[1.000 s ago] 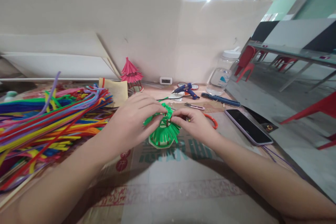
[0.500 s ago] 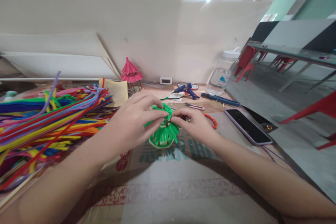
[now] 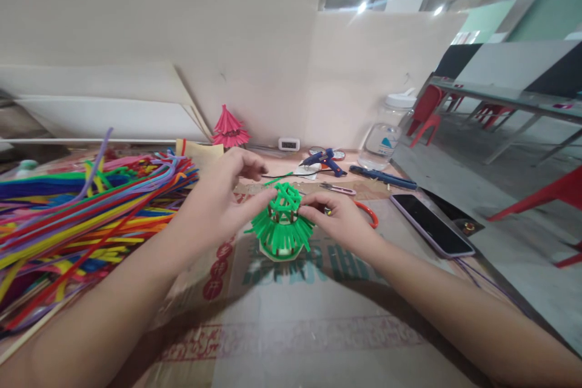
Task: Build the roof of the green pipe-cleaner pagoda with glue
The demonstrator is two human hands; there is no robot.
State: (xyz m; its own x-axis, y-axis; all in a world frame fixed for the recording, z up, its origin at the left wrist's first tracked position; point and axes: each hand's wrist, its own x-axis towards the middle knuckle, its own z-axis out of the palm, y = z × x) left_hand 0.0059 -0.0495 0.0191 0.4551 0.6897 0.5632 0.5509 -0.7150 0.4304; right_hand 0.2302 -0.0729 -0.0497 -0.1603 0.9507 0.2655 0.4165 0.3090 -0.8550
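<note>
"Looking at the green model [image 3: 282, 233], where does it stand between the hands?"

"It's upright on the work surface [image 3: 345, 327], with one hand at either side. The open, criss-crossed top and upper tier are level with the fingertips, and the fringed lower tier spreads out below them."

"What is the left hand [image 3: 220, 194] doing?"

"It's spread wide. The thumb points in at the upper left edge of the green model, and the fingers curl away above it, leaving a broad gap. I can't tell whether the thumb tip touches the green strips or is just beside them."

"And the right hand [image 3: 336, 212]?"

"That one comes in from the green model's right. Thumb and forefinger are drawn together, pinching the right edge of the upper tier. Which bit sits between the tips is too small to make out."

"What else is around the green model?"

"To its left, a big heap of coloured pipe cleaners [image 3: 100, 212]. Behind it and to the left, a pink model [image 3: 230, 128] with a tiered roof. Almost straight behind, a small digital clock [image 3: 288, 144]. Behind and to its right, a blue glue gun [image 3: 325, 160], with a clear bottle [image 3: 382, 133] farther right. Well to its right lies a phone [image 3: 431, 224], face up."
</note>
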